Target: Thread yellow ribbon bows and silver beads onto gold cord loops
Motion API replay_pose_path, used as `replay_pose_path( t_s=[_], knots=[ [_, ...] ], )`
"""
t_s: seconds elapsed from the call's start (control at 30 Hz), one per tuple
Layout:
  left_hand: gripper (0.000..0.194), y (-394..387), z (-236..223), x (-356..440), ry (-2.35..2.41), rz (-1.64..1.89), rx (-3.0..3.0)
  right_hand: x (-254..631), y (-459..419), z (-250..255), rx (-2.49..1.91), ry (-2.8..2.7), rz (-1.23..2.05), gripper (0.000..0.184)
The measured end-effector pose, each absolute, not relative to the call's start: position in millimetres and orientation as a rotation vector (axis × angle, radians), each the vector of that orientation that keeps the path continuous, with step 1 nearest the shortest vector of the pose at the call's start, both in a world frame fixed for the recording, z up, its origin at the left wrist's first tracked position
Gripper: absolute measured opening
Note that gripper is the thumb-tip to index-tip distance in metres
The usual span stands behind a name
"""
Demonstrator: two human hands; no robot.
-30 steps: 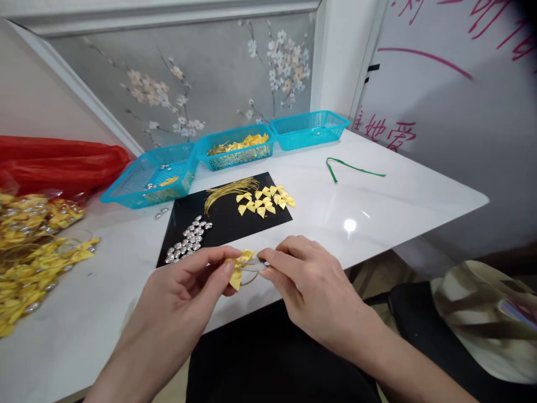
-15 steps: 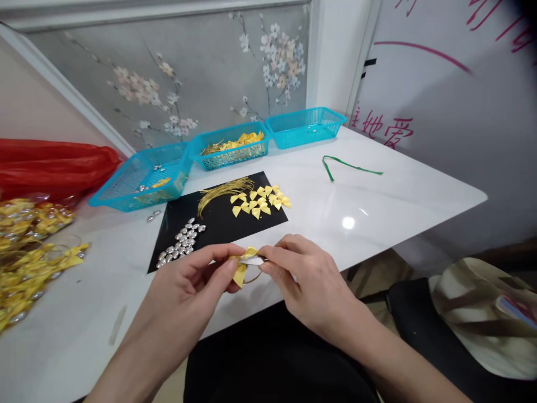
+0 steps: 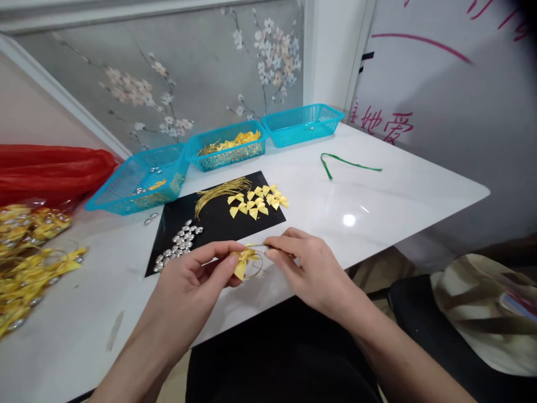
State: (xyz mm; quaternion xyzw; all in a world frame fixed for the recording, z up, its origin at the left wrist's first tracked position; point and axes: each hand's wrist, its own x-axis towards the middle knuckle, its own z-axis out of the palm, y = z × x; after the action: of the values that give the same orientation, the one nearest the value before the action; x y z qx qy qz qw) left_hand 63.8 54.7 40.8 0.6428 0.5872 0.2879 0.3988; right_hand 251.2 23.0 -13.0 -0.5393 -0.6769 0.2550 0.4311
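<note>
My left hand (image 3: 210,274) pinches a yellow ribbon bow (image 3: 240,267) between thumb and fingers, just past the table's front edge. A thin gold cord loop (image 3: 259,268) hangs from the bow's right side. In the closed fingertips of my right hand (image 3: 304,257) is a slim metallic piece (image 3: 257,245), reaching left to the top of the bow; its exact kind is unclear. Beyond my hands, a black mat (image 3: 218,226) carries silver beads (image 3: 181,242), a bundle of gold cords (image 3: 216,193) and several small yellow bows (image 3: 255,202).
Along the back stand three blue baskets: the left one (image 3: 121,201) has a few beads, the middle one (image 3: 229,158) holds yellow bows, the right one (image 3: 302,131) has little in it. Bagged yellow pieces (image 3: 33,280) lie left. A green ribbon (image 3: 352,163) rests at right.
The slim metallic piece has shifted from across the bow's middle to its upper edge. My right hand has moved slightly right, and the gold loop shows more fully.
</note>
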Motion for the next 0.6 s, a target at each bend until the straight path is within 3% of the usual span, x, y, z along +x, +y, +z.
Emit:
replay_pose_path(
  t_s=[0.6],
  knots=[
    [0.024, 55.2, 37.1, 59.4, 1.478, 0.735, 1.581, 253.5, 16.8, -4.8, -1.338, -1.79, 0.63, 0.022]
  ],
)
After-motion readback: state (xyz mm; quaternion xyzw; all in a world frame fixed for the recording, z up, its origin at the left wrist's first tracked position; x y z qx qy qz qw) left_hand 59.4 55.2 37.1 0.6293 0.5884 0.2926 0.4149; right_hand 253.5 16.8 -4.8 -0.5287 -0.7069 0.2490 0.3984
